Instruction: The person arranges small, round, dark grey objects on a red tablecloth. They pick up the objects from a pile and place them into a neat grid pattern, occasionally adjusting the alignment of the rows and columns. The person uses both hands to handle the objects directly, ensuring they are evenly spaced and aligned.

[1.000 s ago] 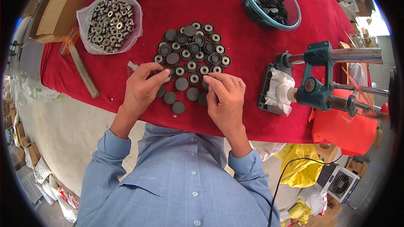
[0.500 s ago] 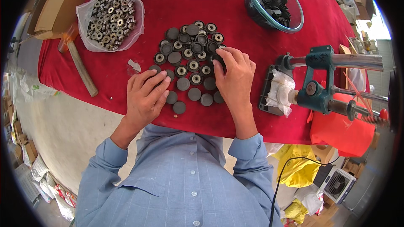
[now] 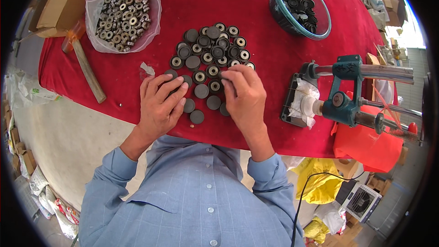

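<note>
On the red cloth lies a cluster of round black plastic caps (image 3: 201,91), several with a metal bearing (image 3: 200,77) seated inside and several showing a plain flat face. My left hand (image 3: 160,103) rests at the cluster's left edge, fingers spread over caps partly hidden under them. At the cluster's right side, my right hand (image 3: 245,98) has thumb and fingers closed round a dark cap, of which only an edge shows at the fingertips. It hides other caps below it.
A clear bag of bearings (image 3: 122,20) and a hammer (image 3: 88,70) are at left, near a cardboard box (image 3: 68,4). A tub of black caps (image 3: 299,9) stands far right. A green hand press (image 3: 345,91) occupies the right side, above a red cloth bag (image 3: 366,142).
My right hand has moved left and slightly toward me, from the cluster's right edge to its lower middle. My left hand has stayed almost in place.
</note>
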A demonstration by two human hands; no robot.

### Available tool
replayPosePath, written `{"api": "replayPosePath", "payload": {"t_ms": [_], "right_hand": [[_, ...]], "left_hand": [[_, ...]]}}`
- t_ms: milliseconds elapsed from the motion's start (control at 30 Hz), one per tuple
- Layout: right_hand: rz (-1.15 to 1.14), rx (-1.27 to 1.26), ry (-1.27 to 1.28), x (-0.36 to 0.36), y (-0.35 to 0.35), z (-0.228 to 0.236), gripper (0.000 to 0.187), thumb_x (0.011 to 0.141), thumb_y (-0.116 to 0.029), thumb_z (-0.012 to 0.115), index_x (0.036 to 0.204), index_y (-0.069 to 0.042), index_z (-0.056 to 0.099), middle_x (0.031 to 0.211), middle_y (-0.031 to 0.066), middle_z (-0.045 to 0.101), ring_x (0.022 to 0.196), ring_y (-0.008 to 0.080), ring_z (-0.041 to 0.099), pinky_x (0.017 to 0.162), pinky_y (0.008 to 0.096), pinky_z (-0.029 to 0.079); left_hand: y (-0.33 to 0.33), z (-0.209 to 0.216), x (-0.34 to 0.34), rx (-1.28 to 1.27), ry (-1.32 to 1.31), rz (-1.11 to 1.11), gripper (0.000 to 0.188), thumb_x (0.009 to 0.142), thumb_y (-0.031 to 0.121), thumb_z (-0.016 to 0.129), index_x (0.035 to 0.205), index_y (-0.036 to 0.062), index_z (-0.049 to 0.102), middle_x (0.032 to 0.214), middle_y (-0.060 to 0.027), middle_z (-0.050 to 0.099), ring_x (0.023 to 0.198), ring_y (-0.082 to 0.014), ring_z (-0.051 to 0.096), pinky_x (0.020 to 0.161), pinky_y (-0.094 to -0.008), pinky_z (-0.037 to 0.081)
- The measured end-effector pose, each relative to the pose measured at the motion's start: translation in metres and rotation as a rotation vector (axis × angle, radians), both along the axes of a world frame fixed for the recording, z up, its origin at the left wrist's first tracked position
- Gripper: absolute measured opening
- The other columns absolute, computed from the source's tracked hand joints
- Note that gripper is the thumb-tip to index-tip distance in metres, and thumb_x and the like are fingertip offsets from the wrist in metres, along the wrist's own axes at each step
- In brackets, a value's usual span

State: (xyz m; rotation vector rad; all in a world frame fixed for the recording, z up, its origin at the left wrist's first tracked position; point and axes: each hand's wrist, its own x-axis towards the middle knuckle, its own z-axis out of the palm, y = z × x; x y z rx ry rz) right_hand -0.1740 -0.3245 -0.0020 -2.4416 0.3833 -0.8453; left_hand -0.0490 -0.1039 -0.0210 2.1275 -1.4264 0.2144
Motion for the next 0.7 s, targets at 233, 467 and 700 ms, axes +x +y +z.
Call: {"api": "replayPosePath", "payload": {"t_ms": [233, 467, 700], "right_hand": [[0.038, -0.166, 0.126, -0.012, 0.022, -0.010, 0.023, 0.088, -0.004, 0.074, 0.111, -0.007, 0.078, 0.119, 0.0049, 0.075, 0.107, 0.0268, 0.069, 0.096, 0.0447, 0.052], [0.034, -0.264, 0.203, -0.031, 0.032, -0.015, 0.038, 0.090, -0.006, 0.073, 0.128, -0.007, 0.078, 0.137, 0.0061, 0.074, 0.127, 0.0277, 0.067, 0.112, 0.0494, 0.045], [-0.025, -0.342, 0.303, -0.037, 0.045, -0.013, 0.043, 0.092, -0.008, 0.073, 0.134, -0.008, 0.077, 0.145, 0.0048, 0.071, 0.136, 0.0269, 0.063, 0.120, 0.0554, 0.036]], "left_hand": [[-0.004, 0.004, 0.004, -0.047, 0.047, -0.019, 0.037, 0.089, 0.008, 0.080, 0.126, 0.0077, 0.079, 0.131, -0.0074, 0.073, 0.128, -0.0329, 0.063, 0.111, -0.0523, 0.045], [-0.027, 0.016, 0.020, -0.081, 0.053, 0.032, 0.039, 0.090, 0.009, 0.082, 0.129, 0.0084, 0.078, 0.129, -0.0081, 0.073, 0.123, -0.0310, 0.066, 0.105, -0.0475, 0.046], [-0.049, 0.008, 0.038, -0.046, -0.045, 0.000, 0.035, 0.089, 0.013, 0.085, 0.123, 0.0111, 0.081, 0.127, -0.0048, 0.075, 0.117, -0.0289, 0.067, 0.099, -0.0445, 0.047]]}}
